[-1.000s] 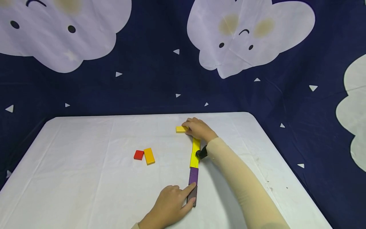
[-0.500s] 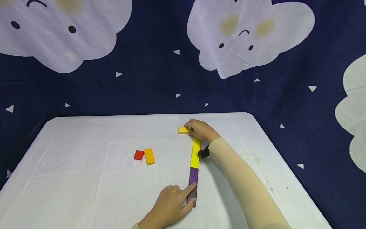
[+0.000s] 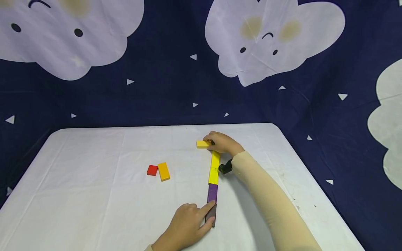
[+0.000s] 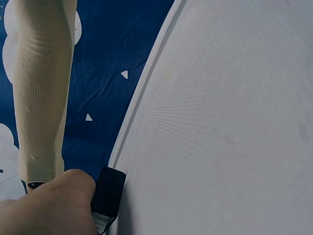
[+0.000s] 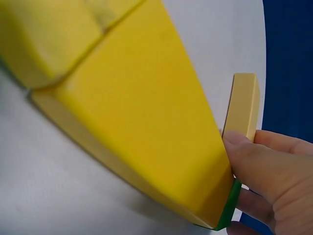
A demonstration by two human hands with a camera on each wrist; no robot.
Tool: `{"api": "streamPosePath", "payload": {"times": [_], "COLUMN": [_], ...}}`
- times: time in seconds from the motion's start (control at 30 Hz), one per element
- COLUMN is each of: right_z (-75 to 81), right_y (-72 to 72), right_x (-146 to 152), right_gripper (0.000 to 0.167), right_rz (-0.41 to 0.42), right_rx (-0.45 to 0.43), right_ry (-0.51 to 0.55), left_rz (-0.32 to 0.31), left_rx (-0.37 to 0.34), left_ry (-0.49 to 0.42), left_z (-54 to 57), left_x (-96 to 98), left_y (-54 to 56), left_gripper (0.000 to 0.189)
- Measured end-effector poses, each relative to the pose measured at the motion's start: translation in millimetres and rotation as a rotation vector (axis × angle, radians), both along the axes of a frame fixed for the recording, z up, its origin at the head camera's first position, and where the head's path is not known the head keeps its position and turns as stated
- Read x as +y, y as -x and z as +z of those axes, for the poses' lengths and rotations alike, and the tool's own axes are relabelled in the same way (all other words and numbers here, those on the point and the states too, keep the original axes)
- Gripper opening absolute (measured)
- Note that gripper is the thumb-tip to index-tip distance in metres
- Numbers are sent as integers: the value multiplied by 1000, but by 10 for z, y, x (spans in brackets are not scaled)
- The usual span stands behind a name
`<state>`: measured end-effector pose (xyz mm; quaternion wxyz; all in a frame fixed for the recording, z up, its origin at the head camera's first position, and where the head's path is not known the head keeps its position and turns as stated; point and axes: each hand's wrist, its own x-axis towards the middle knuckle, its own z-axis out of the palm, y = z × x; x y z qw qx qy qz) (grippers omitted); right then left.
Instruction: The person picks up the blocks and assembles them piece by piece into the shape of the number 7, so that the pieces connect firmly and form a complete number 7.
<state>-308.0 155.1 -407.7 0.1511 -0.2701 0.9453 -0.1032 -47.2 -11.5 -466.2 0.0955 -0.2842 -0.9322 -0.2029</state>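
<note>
My right hand (image 3: pixel 221 142) pinches a yellow block (image 3: pixel 202 144) between thumb and fingers at the far end of a row of blocks. In the right wrist view, this pale yellow block (image 5: pixel 242 103) points away from the thumb. Below the thumb, a green face (image 5: pixel 230 205) shows at the end of the big yellow block (image 5: pixel 142 112). The row runs toward me: two yellow blocks (image 3: pixel 214 167), a purple block (image 3: pixel 212 192), then a dark block (image 3: pixel 211 212). My left hand (image 3: pixel 186 223) rests its index finger and thumb across the dark block.
To the left on the white table (image 3: pixel 78 181), a red block (image 3: pixel 152 170) lies beside an orange block (image 3: pixel 164 171). A dark blue cloth (image 3: pixel 163 94) with clouds hangs behind the table. A black device (image 3: pixel 225 167) sits under the right wrist, beside the row.
My right hand has moved slightly right and toward me, bringing the pinched yellow block closer to the row's far end. My left hand has stayed in place.
</note>
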Motion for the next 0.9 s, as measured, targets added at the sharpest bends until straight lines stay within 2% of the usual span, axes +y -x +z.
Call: {"api": "streamPosePath", "payload": {"times": [0.27, 0.57, 0.9], "right_z": [54, 46, 52], "right_y": [-19, 12, 20], "right_x": [19, 62, 99], "right_gripper": [40, 40, 39], "right_rz": [-36, -74, -81], "right_rx": [-61, -104, -135], "right_ry": [35, 54, 70], "left_rz": [-1, -1, -2], "left_rx": [-17, -43, -55], "left_ry": [11, 21, 22], "left_z": [-11, -11, 2], "left_x": [2, 0, -1], "left_y": [-4, 3, 0], "left_gripper": [42, 43, 43]}}
